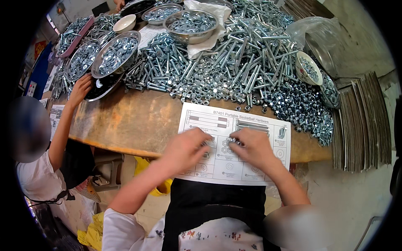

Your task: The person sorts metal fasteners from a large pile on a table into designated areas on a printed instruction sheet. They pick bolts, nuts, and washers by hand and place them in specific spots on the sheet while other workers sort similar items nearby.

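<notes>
A white printed sheet with part drawings in boxes lies at the table's front edge. My left hand is over its left half, fingers curled inward and slightly smeared by motion; small metal hardware shows at the fingertips, its kind unclear. Bent over the middle of the sheet, my right hand has its thumb and fingers closed around small shiny nuts. Long silver bolts lie side by side on the sheet just beyond that hand. A few short bolts rest in its right-hand box.
Loose nuts, dark nuts and long bolts are heaped beyond the sheet. Metal bowls of washers stand farther back. Stacked cardboard is at the right. A co-worker's hand reaches toward a dark bowl at the left.
</notes>
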`<state>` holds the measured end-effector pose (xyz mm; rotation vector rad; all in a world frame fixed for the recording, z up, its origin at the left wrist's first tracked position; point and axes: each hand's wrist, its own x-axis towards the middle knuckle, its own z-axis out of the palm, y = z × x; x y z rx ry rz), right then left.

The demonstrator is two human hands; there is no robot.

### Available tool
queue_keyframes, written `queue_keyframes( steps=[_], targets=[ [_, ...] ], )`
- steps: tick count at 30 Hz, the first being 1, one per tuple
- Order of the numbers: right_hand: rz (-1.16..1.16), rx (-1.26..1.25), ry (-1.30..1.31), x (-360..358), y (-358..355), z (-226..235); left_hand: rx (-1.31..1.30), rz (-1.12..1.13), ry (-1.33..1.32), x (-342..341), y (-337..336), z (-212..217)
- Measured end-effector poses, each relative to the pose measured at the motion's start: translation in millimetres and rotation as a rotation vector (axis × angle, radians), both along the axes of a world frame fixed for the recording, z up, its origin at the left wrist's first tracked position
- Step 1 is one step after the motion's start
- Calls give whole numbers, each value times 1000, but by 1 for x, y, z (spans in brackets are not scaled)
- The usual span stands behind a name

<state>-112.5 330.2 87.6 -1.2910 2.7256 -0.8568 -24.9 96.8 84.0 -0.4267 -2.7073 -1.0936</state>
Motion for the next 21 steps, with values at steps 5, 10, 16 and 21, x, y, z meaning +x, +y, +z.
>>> queue_keyframes(
  steps=[5,10,16,21],
  targets=[
    [-66,-65,175,23,8,-11,-196,-43,135,9,59,-21],
    [-114,-62,-87,44,35,-3,-264,-47,232,22,78,-27],
    [-102,-191,-187,62,41,-24,-217,57,70,46,72,-11],
    [-97,-98,-113,67,36,-15,-178,80,-17,36,71,-13]
  ],
)
